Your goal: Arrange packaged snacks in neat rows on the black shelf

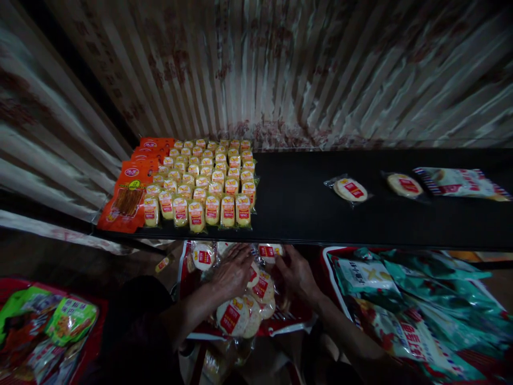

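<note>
Below the shelf [294, 211], round packets [261, 287] lie between left hand [233, 271], flat-fingered, and right hand [298, 275], half-curled; cannot tell either grip.

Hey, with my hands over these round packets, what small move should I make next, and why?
Probably close your right hand on the round packet beside its fingertips: they look near enough to take its edge, while your left hand lies over other packets.

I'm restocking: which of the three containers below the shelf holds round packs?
The middle container, where round packs lie; the left container shows a lime-green bag, the right container teal bags.
</note>
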The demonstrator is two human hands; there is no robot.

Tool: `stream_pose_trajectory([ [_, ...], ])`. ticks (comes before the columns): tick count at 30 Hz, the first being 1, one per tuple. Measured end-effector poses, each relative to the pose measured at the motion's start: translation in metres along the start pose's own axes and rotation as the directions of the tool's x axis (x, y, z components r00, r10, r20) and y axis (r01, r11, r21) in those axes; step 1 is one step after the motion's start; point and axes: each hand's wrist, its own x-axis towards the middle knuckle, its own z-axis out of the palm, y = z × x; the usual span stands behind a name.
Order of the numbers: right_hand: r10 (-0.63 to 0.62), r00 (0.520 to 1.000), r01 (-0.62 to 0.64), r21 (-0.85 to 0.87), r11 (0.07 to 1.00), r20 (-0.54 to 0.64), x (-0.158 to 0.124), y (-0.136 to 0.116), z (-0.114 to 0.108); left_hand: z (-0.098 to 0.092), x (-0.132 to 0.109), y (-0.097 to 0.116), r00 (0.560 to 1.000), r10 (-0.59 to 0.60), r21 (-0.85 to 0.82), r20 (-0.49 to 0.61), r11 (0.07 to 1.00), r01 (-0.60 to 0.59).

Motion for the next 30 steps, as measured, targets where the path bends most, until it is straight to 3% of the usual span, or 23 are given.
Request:
stream_pose_trajectory([
  [5, -0.108, 0.994, 0.099, -0.226, 0.969, -0.027, 0.005, 0.003, -0.008, -0.005, -0.016, -0.002, 0.997, -0.003, 0.110, -0.080, 0.994, 0.012],
  [10, -0.121, 0.990, 0.101, -0.239, 0.966, -0.074, 0.006, 0.004, -0.011, -0.013, -0.016, 0.018, 0.970, 0.195, 0.131, -0.142, 0.975, -0.177],
  [12, -0.139, 0.988, 0.119, -0.258, 0.959, -0.061, 0.007, 0.007, -0.012, -0.020, -0.016, 0.022, 0.962, 0.207, 0.127, -0.181, 0.974, -0.186],
  [17, -0.138, 0.990, 0.120, -0.324, 0.939, -0.034, 0.007, 0.012, -0.015, -0.027, -0.035, 0.011, 0.938, -0.027, 0.103, -0.347, 0.992, 0.067],
  [20, -0.118, 0.993, 0.110, -0.318, 0.942, -0.006, 0.007, 0.011, -0.015, -0.022, -0.051, 0.004, 0.911, -0.176, 0.069, -0.374, 0.974, 0.217],
  [23, -0.117, 0.993, 0.116, -0.252, 0.961, 0.009, 0.006, 0.008, -0.015, -0.016, -0.058, -0.005, 0.856, -0.326, 0.058, -0.402, 0.924, 0.379],
  [28, -0.166, 0.986, 0.167, -0.104, 0.980, 0.017, 0.003, 0.010, -0.012, -0.002, -0.055, -0.035, 0.709, -0.500, -0.004, -0.497, 0.818, 0.575],
  [30, -0.100, 0.993, 0.102, -0.032, 0.994, 0.057, 0.002, 0.011, -0.008, 0.005, -0.053, -0.045, 0.720, -0.488, -0.015, -0.493, 0.832, 0.554],
])
